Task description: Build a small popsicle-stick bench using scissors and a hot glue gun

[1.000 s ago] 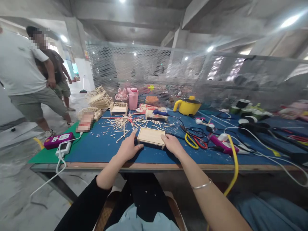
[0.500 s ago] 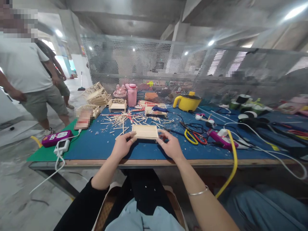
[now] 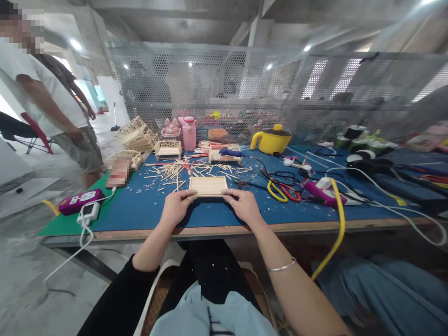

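A flat rectangular panel of pale wooden sticks (image 3: 207, 185) is held just above the blue mat (image 3: 147, 210), its face turned toward me. My left hand (image 3: 176, 207) grips its lower left corner with thumb and fingers. My right hand (image 3: 242, 206) pinches its lower right corner; a thin bracelet shows on that wrist. Behind the panel lies a scatter of loose wooden sticks (image 3: 182, 170).
Finished stick models (image 3: 138, 135) stand at the back left, near a pink jug (image 3: 189, 132). A yellow pot (image 3: 272, 141), scissors (image 3: 280, 190), a purple glue gun (image 3: 320, 195) with a yellow cable (image 3: 339, 224) lie right. People (image 3: 52, 107) stand at the left.
Both hands have lifted the stick panel off the mat and tilted its face toward me, shifting grip to its lower corners. The camera view has moved slightly; the people at left shifted.
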Demonstrator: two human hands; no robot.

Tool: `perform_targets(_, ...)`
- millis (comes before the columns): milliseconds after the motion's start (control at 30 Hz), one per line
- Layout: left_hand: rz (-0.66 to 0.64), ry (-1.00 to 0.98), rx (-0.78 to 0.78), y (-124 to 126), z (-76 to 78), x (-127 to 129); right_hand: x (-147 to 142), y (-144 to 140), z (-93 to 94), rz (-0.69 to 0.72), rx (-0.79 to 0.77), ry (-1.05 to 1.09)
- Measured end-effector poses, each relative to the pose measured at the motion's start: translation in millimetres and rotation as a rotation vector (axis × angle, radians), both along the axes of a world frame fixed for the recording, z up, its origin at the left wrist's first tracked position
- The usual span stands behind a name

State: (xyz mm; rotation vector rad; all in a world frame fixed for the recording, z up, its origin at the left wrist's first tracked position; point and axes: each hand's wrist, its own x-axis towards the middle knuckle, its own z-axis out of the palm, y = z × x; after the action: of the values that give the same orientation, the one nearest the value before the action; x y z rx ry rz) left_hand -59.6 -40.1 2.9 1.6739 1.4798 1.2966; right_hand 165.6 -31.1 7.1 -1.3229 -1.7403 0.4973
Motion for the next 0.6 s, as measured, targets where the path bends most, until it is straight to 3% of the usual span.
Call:
perform_targets(333, -0.016, -0.13, -0.01, -0.1, -6.7, -1.3, 2.1, -6.1, -2.5, 0.062, -0.049, 0.211)
perform_targets(600, -0.068, -0.2, 0.003, 2.8, -6.5, -2.0, 2.8, -2.9, -4.3, -0.007, 0.016, 0.162)
